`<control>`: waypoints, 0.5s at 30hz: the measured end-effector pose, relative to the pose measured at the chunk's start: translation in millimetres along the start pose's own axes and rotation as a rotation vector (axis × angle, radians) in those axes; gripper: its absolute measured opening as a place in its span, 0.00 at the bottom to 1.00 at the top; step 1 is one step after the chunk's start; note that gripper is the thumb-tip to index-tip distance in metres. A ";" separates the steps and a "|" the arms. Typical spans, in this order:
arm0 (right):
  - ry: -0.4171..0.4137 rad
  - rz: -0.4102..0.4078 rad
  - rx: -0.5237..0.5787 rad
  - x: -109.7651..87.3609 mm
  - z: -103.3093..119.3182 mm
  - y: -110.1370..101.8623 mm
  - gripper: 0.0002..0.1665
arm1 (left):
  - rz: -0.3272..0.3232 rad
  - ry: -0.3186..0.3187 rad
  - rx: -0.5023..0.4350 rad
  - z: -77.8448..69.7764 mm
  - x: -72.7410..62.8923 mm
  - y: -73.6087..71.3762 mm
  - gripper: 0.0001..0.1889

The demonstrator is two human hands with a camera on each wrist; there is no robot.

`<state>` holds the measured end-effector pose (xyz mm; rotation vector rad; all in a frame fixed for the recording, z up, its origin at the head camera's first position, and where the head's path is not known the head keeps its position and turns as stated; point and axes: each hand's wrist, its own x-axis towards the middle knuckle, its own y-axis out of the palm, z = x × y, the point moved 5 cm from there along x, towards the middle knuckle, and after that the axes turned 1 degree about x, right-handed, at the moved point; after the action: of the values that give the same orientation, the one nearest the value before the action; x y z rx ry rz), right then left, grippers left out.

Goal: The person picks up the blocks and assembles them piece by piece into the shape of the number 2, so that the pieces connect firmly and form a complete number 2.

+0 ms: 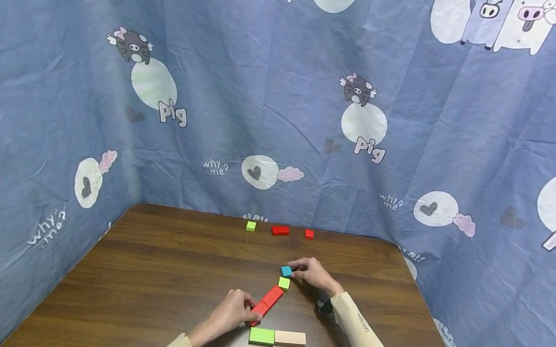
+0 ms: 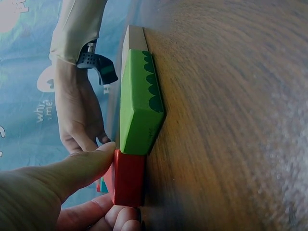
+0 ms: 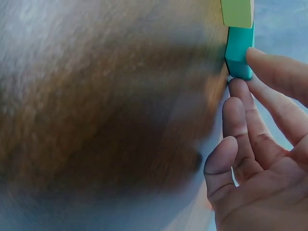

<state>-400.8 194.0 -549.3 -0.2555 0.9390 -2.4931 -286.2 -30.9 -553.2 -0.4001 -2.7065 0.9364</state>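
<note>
Two red blocks lie end to end in a slanting row; my left hand (image 1: 229, 312) pinches the nearer red block (image 1: 259, 311) between thumb and fingers. In the left wrist view its red end face (image 2: 129, 178) shows between thumb and fingertips. The farther red block (image 1: 273, 296) leads to a yellow-green cube (image 1: 284, 284). Past that cube sits a blue cube (image 1: 285, 271), its side held by the thumb and fingertips of my right hand (image 1: 316, 274). From the right wrist, the blue cube (image 3: 239, 53) looks teal and lines up with the yellow-green cube (image 3: 237, 13).
Close to the front, a green block (image 1: 261, 337) and a pale wooden block (image 1: 290, 339) lie end to end. Along the back edge are another yellow-green cube (image 1: 251, 226), a red block (image 1: 280, 230) and a red cube (image 1: 309, 234). A blue patterned curtain (image 1: 262, 116) hangs behind the wooden table (image 1: 171, 267).
</note>
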 end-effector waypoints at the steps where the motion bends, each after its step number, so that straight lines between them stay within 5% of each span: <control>1: 0.002 0.001 0.003 0.1 -0.3 0.3 0.18 | -0.001 -0.001 0.001 -0.2 0.2 -0.3 0.12; 15: 0.002 0.014 0.024 1.4 -2.0 5.6 0.17 | 0.005 -0.004 -0.014 -0.9 -0.5 -0.5 0.13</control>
<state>-400.7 190.8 -554.5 -0.2371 0.9080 -2.4905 -285.6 -31.0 -552.3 -0.4082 -2.7183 0.9204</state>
